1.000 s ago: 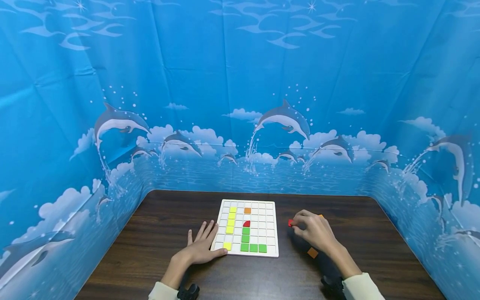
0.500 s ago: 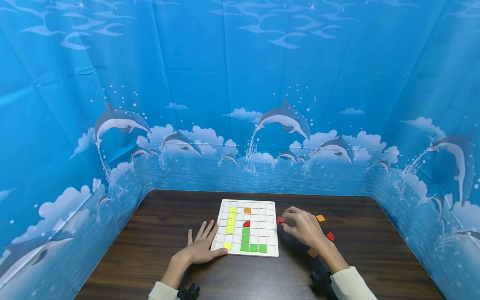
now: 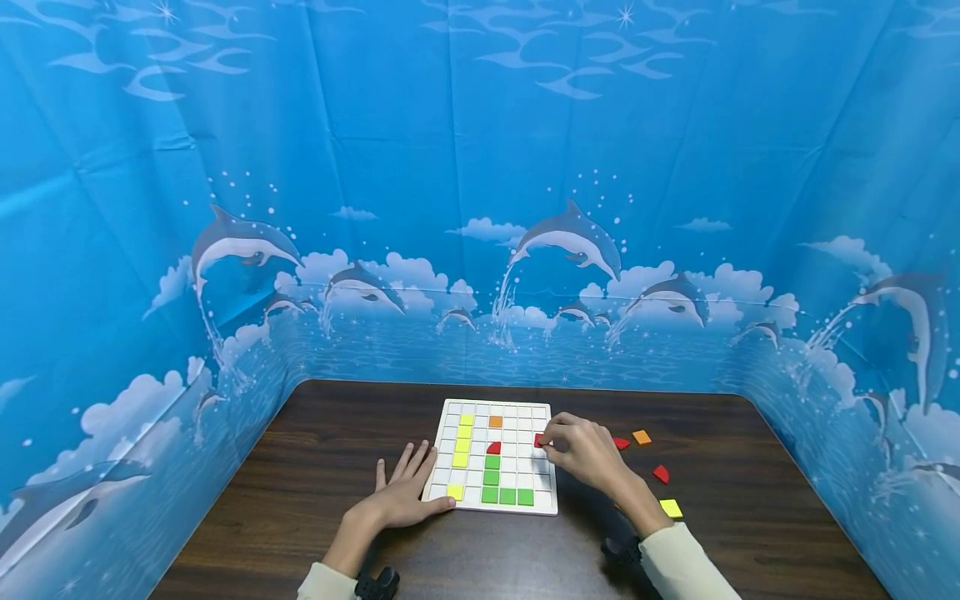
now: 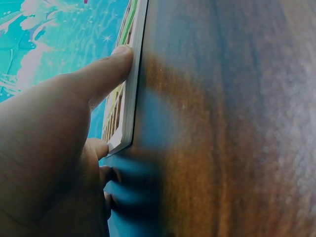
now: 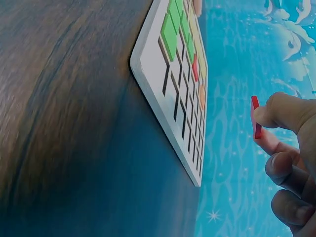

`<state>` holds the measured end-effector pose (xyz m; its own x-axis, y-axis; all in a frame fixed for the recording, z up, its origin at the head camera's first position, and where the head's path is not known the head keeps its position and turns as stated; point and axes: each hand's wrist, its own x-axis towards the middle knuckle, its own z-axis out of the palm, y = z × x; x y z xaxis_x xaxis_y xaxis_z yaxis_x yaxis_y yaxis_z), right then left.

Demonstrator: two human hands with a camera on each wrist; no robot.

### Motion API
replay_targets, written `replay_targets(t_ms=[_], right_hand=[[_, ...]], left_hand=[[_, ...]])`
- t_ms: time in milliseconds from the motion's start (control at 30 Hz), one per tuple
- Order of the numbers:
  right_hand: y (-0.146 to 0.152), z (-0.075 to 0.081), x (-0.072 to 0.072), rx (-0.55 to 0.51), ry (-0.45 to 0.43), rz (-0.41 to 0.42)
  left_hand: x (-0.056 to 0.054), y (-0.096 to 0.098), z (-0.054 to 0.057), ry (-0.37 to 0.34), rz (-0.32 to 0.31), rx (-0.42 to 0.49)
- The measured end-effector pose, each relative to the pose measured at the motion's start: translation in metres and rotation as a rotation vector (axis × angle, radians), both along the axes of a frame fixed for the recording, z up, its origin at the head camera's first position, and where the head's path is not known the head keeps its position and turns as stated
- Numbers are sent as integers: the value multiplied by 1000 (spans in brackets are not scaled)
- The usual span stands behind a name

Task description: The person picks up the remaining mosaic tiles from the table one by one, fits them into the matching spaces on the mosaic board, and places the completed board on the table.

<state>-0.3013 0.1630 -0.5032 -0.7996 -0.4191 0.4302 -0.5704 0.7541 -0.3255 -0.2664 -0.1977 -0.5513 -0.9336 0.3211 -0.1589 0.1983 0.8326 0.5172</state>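
A white grid board [image 3: 540,505] lies on the dark wooden table, with yellow, green, orange and red tiles set in some of its squares. My left hand [image 3: 401,493] is spread flat at the board's left side, its thumb [image 4: 114,61] over the near edge. Between thumb and index finger my right hand [image 3: 588,450] pinches a small red tile [image 5: 256,117], above the board's right edge. In the right wrist view the tile is held edge-on, apart from the board. On the board, a red quarter-round tile [image 3: 493,447] tops a column of green tiles [image 3: 491,477].
Right of the board lie loose pieces: an orange tile [image 3: 641,437], a red tile [image 3: 622,443], a red quarter-round piece [image 3: 661,473] and a yellow tile [image 3: 671,508]. A blue dolphin-print curtain [image 3: 480,208] surrounds the table [image 3: 337,425].
My right hand has carried the red tile leftward from the table to over the board's right edge, uncovering loose pieces behind it. My left hand has stayed in place.
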Motion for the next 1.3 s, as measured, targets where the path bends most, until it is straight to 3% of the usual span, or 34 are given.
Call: replay_targets(t_ms=[133, 333, 633, 733, 867, 1000, 1300], right_hand=[[-6, -2, -3, 18, 5, 25], [-16, -6, -5, 35, 2, 47], [-28, -10, -11, 61, -54, 43], [-32, -12, -14, 59, -48, 55], [-36, -15, -17, 52, -45, 60], [-41, -19, -21, 44, -60, 53], [-50, -28, -26, 66, -102, 37]], left_hand=[[-1, -1, 0, -9, -4, -1], [-5, -3, -9, 3, -2, -19], [-1, 0, 0, -12, 2, -18], [-5, -1, -8, -1, 18, -46], [-5, -2, -10, 6, 27, -44], [0, -1, 1, -3, 3, 4], [-1, -1, -1, -7, 5, 0]])
